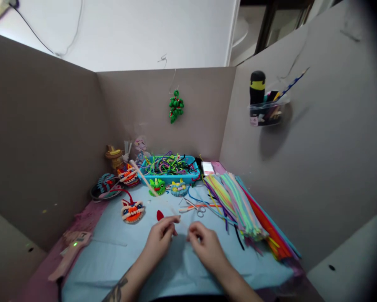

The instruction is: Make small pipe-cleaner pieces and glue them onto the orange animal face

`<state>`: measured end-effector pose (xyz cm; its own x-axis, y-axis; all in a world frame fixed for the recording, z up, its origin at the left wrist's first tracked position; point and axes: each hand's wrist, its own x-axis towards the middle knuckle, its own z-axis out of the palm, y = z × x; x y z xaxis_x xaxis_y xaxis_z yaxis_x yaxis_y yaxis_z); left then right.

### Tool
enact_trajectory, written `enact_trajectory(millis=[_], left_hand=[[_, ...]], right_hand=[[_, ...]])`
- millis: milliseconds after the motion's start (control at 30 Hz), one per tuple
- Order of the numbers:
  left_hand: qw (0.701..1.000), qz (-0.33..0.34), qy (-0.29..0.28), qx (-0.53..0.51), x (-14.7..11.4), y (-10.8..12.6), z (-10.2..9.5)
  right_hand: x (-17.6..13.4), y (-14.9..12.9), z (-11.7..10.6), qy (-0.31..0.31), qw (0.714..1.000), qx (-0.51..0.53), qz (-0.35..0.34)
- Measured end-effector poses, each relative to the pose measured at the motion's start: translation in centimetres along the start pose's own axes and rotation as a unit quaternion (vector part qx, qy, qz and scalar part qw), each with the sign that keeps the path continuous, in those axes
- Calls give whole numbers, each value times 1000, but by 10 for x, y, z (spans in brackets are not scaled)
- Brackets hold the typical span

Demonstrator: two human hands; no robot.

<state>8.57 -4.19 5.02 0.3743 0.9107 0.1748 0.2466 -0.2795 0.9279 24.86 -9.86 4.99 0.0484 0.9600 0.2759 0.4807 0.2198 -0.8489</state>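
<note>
My right hand (204, 245) is over the middle of the cloth with thumb and forefinger pinched together. From that pinch a pale pipe cleaner (144, 178) appears to run up and to the left; its near part is smeared by motion. My left hand (161, 235) is beside it, fingers stretched towards the right hand and thumb apart, with nothing visible in it. A small red pointed piece (160, 215) shows just beyond the left knuckles. Scissors (195, 207) lie past the right hand, over orange and white pipe cleaners.
Finished fuzzy animal heads, orange (133, 212), green (157, 187) and blue (179, 188), sit before a blue basket (168, 178) of pipe cleaner scraps. Bundled pipe cleaners (239, 205) lie right. A pink glue gun (71, 253) lies left. Grey panels (163, 84) enclose the table.
</note>
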Motion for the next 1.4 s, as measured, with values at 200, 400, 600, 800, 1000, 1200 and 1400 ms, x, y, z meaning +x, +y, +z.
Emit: enact_trajectory(millis=[200, 400, 600, 800, 1000, 1200, 1400], left_hand=[[946, 67, 0, 317, 48, -4, 0], [883, 18, -50, 466, 72, -15, 22], [865, 4, -53, 498, 75, -19, 23], [863, -19, -70, 500, 78, -18, 25], [876, -6, -26, 482, 57, -17, 7], [966, -2, 74, 246, 36, -17, -20], [993, 11, 65, 99, 31, -27, -6]], right_hand=[[2, 7, -116, 261, 935, -213, 112], [-10, 40, -160, 280, 862, -348, 238], [-11, 71, -160, 142, 851, -423, 275], [-18, 59, -161, 172, 861, -447, 171], [-13, 20, -130, 224, 915, -335, 31], [33, 3, -38, -12, 998, -66, -17], [90, 3, 38, -76, 946, 299, 98]])
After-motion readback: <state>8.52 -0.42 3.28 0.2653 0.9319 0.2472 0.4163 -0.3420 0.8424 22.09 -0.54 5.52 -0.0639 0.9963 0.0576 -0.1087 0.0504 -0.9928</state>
